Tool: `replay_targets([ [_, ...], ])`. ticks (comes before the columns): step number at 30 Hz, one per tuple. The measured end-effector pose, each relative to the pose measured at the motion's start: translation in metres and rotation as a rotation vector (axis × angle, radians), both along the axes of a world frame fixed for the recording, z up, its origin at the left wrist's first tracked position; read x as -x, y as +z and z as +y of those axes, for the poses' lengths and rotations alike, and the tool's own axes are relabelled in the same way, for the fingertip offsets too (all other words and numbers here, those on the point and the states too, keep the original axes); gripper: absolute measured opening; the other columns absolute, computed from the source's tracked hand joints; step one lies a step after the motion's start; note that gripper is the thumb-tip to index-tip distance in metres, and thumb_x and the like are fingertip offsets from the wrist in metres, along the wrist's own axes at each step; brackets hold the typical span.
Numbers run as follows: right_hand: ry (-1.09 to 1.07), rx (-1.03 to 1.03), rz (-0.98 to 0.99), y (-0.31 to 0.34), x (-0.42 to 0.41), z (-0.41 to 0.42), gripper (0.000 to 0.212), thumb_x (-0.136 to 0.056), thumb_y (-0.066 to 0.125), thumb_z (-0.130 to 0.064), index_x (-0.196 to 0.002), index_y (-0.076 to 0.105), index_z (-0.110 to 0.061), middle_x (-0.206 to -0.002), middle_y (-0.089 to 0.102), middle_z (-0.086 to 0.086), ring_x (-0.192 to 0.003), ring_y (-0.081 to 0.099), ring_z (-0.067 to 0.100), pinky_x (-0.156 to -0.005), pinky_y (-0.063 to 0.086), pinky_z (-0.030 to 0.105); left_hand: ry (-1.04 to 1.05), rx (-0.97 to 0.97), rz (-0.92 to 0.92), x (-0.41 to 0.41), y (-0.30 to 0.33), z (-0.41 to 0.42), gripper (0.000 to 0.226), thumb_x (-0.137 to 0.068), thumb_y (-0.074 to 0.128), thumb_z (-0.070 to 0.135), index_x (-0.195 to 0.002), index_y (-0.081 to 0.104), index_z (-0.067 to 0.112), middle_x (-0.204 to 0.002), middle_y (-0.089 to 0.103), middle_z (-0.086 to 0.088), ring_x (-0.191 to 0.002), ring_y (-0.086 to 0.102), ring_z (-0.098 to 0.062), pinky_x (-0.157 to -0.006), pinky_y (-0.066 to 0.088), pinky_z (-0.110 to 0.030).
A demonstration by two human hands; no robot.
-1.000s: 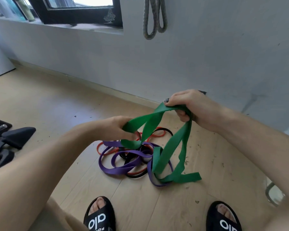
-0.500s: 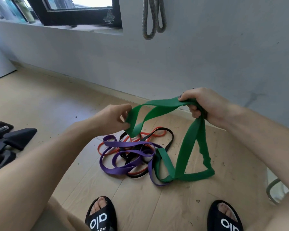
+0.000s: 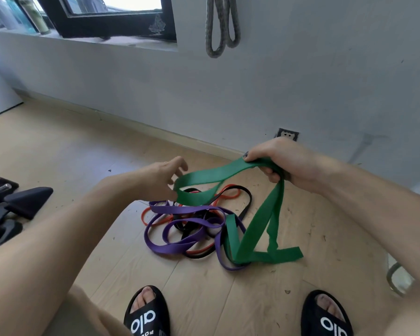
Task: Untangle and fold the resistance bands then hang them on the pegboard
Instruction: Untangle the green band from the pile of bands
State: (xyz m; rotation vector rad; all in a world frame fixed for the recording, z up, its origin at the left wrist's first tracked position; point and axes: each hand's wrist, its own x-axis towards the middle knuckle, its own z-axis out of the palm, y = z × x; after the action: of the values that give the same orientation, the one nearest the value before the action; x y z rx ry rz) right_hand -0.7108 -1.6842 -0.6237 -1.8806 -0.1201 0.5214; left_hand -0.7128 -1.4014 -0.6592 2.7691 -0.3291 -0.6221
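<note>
We see our right hand (image 3: 285,163) on the right side of the frame, with its fingers curled tight around the green band (image 3: 257,229). The band hangs from that hand in long strips down to the wood floor (image 3: 58,151), where its low end lies flat near the lower right. One loop of the green band swings across to the middle of the frame. Our left hand (image 3: 160,178) is right beside that loop, fingers loose and spread a little. We cannot tell if it touches the band or holds it.

Under the green loop, in the middle of the frame, lies a messy pile: a purple band (image 3: 180,229), a red band (image 3: 153,218) and a black band (image 3: 246,201), all mixed up together.

A gray braided loop (image 3: 220,25) hangs on the wall (image 3: 325,81) at the top. Dark gear (image 3: 15,204) sits at the left edge. Two black slippers (image 3: 147,314) show at the bottom.
</note>
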Motion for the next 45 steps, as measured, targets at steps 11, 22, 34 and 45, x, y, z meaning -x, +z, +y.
replay_targets([
  [11, 0.298, 0.066, -0.098, 0.0, 0.01, 0.016, 0.019, -0.085, 0.08, -0.031, -0.09, 0.073, -0.014, -0.078, 0.067, 0.006, -0.07, 0.061, 0.02, -0.067, 0.048, 0.034, -0.154, 0.597, -0.101, 0.019, 0.025, -0.047, 0.027, -0.087, 0.079, 0.032, -0.11, 0.067, 0.023, -0.11, 0.074, 0.009, -0.109, 0.07, -0.009, -0.104, 0.054, -0.041],
  [22, 0.324, 0.192, -0.28, 0.001, 0.014, 0.01, 0.025, -0.083, 0.079, -0.02, -0.107, 0.073, -0.025, -0.098, 0.078, -0.006, -0.092, 0.074, 0.012, -0.095, 0.057, 0.04, -0.108, 0.521, -0.078, 0.013, 0.036, -0.033, 0.026, -0.083, 0.081, 0.043, -0.101, 0.066, 0.032, -0.093, 0.07, 0.008, -0.078, 0.071, -0.016, -0.071, 0.057, -0.037],
  [34, 0.357, 0.442, -0.296, -0.023, 0.006, 0.006, 0.033, -0.073, 0.083, -0.033, -0.096, 0.06, -0.027, -0.088, 0.065, 0.002, -0.077, 0.061, 0.016, -0.078, 0.054, 0.049, -0.014, 0.87, -0.098, 0.021, 0.047, -0.029, 0.033, -0.086, 0.077, 0.028, -0.106, 0.062, 0.006, -0.085, 0.072, 0.0, -0.08, 0.072, -0.023, -0.079, 0.058, -0.037],
  [45, 0.18, 0.367, -0.445, -0.013, 0.002, 0.009, 0.043, -0.078, 0.072, -0.008, -0.113, 0.057, -0.026, -0.097, 0.064, -0.004, -0.078, 0.06, 0.009, -0.061, 0.043, 0.012, -0.011, 0.262, 0.141, 0.015, 0.022, -0.005, 0.059, -0.062, 0.077, 0.067, -0.105, 0.058, 0.032, -0.099, 0.07, 0.009, -0.092, 0.07, -0.016, -0.08, 0.058, -0.037],
])
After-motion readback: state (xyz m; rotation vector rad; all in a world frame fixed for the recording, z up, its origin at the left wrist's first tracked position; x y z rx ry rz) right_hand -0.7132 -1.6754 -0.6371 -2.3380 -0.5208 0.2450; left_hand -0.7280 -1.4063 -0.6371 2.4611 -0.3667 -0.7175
